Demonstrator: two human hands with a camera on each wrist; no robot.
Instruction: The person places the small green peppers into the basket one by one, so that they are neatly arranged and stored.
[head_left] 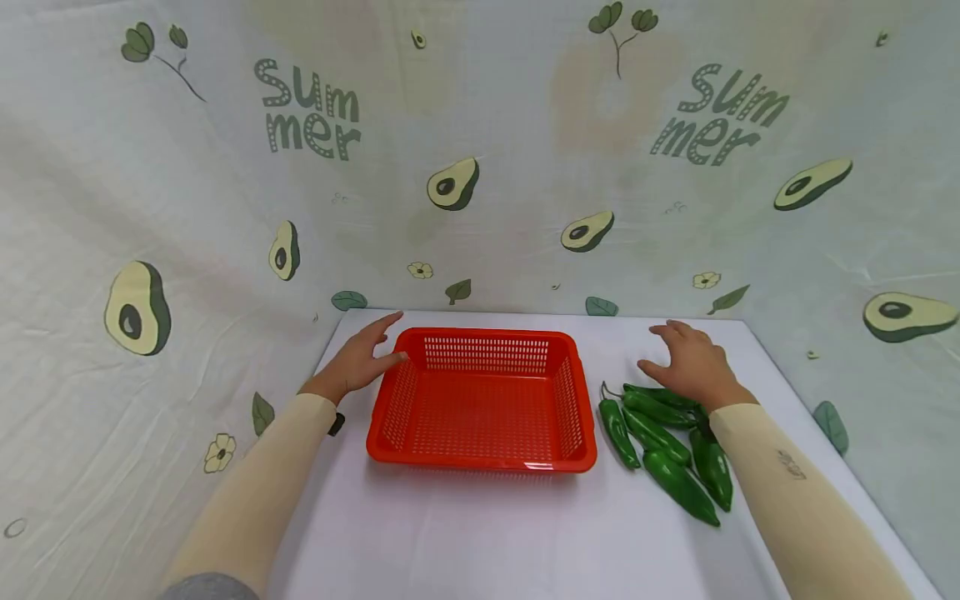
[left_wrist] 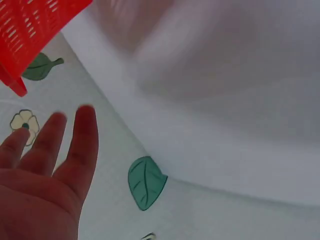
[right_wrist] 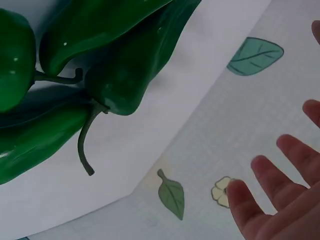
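Note:
A red plastic basket (head_left: 480,466) with slotted walls stands on the white table, nothing inside it. At its left end hovers my left hand (head_left: 363,358), fingers spread and thumb overlapping the basket's rim in the head view. The left wrist view shows those fingers (left_wrist: 82,145) extended below a corner of the basket. Several green chili peppers (head_left: 678,483) lie in a loose pile right of the basket, some with curled stems. Over the pile's far end is my right hand (head_left: 693,358), its fingers loosely spread and holding nothing. Part of the pile is hidden under that hand and forearm.
The white table (head_left: 465,542) ends at a back edge against a hanging cloth (head_left: 510,125) printed with avocados and leaves. More of this cloth rises along the left and right sides. A small black object (head_left: 337,424) shows at my left wrist.

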